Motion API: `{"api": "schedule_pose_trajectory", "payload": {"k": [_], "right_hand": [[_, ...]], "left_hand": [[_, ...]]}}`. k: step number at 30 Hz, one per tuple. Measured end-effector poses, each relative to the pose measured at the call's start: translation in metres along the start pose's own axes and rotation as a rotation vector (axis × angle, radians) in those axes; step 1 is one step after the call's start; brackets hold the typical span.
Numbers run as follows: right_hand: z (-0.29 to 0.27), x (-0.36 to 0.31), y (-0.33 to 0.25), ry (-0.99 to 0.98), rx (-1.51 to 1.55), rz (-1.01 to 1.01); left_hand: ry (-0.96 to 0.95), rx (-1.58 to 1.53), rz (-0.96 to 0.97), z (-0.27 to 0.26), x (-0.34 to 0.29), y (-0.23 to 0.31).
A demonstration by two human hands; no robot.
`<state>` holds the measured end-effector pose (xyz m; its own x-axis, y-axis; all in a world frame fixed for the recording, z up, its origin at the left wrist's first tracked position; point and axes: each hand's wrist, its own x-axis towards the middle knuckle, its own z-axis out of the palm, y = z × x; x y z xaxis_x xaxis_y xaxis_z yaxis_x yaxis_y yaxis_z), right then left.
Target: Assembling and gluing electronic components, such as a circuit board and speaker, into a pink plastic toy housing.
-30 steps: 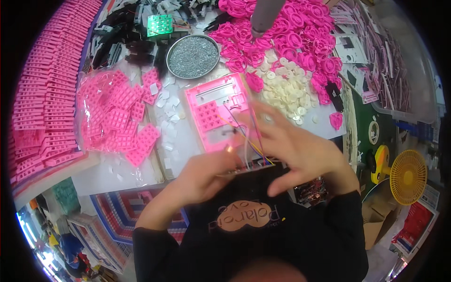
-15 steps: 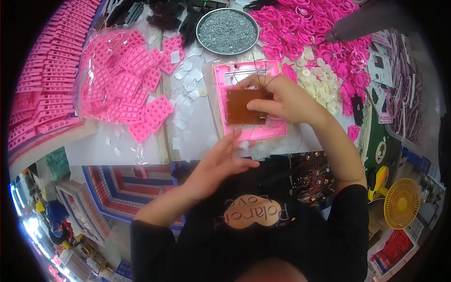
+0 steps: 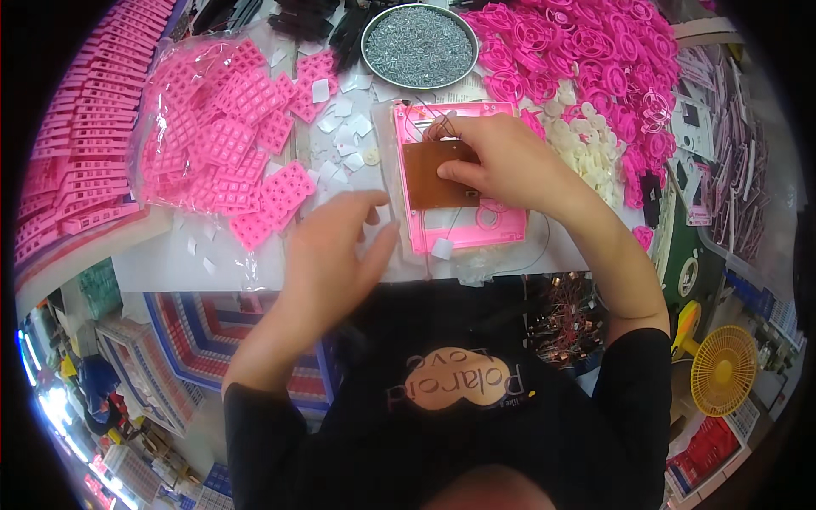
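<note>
A brown circuit board (image 3: 429, 180) with thin dark wires is pinched in my right hand (image 3: 510, 161), thumb on its face. It is held over a pink plastic casing (image 3: 459, 238) lying on the worktable and covers part of its middle. A pale ring-shaped part of the casing shows below the board's right corner. Left of the casing, my left hand (image 3: 336, 246) hovers with fingers apart and nothing in them. A small white square piece (image 3: 442, 248) rests on the casing's lower edge.
Pink keypads (image 3: 285, 194) lie left, many in a clear bag, with white paper squares (image 3: 344, 136) beside them. A round metal dish (image 3: 419, 47) of screws stands at the back. Pink rings (image 3: 552, 51) and cream discs (image 3: 582, 144) are heaped right. A yellow fan (image 3: 722, 370) stands lower right.
My left hand has drawn back leftward from the casing's lower edge. The board in my right hand has shifted slightly up and left. The white square now sits on the casing's lower edge.
</note>
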<state>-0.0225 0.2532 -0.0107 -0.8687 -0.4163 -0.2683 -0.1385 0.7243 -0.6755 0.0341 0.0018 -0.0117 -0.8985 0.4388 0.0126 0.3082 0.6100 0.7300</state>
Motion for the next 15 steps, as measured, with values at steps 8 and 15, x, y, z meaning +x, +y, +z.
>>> {"api": "schedule_pose_trajectory", "payload": {"k": [8,15], "right_hand": [[0.001,0.001,0.004,0.03,-0.073,-0.062],[0.005,-0.002,-0.002,0.144,-0.301,-0.078]], "left_hand": [[0.042,0.005,-0.047,0.006,0.013,-0.004],[0.006,0.23,0.435,0.021,0.026,-0.012]]}}
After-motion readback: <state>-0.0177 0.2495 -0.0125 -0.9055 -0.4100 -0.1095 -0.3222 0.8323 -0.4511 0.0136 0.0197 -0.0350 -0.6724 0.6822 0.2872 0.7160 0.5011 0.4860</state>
